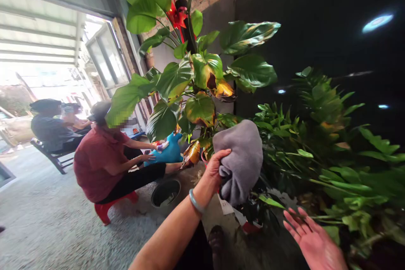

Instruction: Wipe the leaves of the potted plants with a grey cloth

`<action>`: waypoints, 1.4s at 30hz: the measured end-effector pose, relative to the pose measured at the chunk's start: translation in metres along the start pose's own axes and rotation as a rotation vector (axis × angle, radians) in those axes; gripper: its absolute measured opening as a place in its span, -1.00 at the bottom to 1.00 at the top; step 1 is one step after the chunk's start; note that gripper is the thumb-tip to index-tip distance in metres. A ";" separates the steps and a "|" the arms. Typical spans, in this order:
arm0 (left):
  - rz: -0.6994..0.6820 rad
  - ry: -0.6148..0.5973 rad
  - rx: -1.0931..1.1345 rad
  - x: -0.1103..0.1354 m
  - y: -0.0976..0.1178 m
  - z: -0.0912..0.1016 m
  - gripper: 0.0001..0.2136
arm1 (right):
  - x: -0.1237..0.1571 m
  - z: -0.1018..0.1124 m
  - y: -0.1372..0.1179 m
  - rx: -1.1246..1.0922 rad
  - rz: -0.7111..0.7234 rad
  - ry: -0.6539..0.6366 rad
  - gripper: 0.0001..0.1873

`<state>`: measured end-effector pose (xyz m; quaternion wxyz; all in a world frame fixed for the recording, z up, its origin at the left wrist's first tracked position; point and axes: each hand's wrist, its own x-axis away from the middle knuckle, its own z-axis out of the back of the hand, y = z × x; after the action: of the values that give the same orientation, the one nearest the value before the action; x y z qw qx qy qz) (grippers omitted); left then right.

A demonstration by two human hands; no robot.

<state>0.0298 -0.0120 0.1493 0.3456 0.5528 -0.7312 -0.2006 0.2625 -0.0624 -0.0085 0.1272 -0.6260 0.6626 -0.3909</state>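
Observation:
My left hand (216,169) is raised in front of me, fingers closed on a bunched grey cloth (241,160), with a pale bangle on the wrist. The cloth hangs close to the lower leaves of a tall potted plant (190,76) with broad green and yellowing leaves and a red bow near its top. My right hand (311,238) is low at the right, palm up, fingers spread and holding nothing, near the fern-like plants (319,135).
A person in a red shirt (98,162) sits on a low red stool at the left, handling a blue object (167,152) over a dark basin (166,193). Another person sits on a bench (53,154) behind. A dark wall stands at the right.

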 end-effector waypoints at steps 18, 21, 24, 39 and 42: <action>0.142 -0.155 -0.206 -0.021 -0.048 -0.028 -0.87 | -0.008 0.005 0.006 0.017 -0.100 0.061 -0.52; 0.307 -0.212 -0.415 -0.014 -0.071 0.000 -0.82 | -0.010 0.016 0.010 0.036 -0.033 0.017 -0.58; 0.321 -0.247 -0.448 0.000 -0.052 0.011 -0.85 | -0.013 0.025 0.008 0.047 -0.043 -0.032 -0.64; 0.364 -0.181 -0.559 0.011 -0.072 0.031 -0.73 | -0.004 0.009 0.004 0.088 -0.086 0.017 -0.63; 0.250 -0.232 -0.474 0.021 -0.039 0.024 -0.74 | -0.008 0.013 0.001 0.086 -0.096 -0.008 -0.61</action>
<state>0.0349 -0.0464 0.1127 0.4013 0.3357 -0.7611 -0.3835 0.2716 -0.0601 -0.0204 0.1380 -0.6527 0.6138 -0.4221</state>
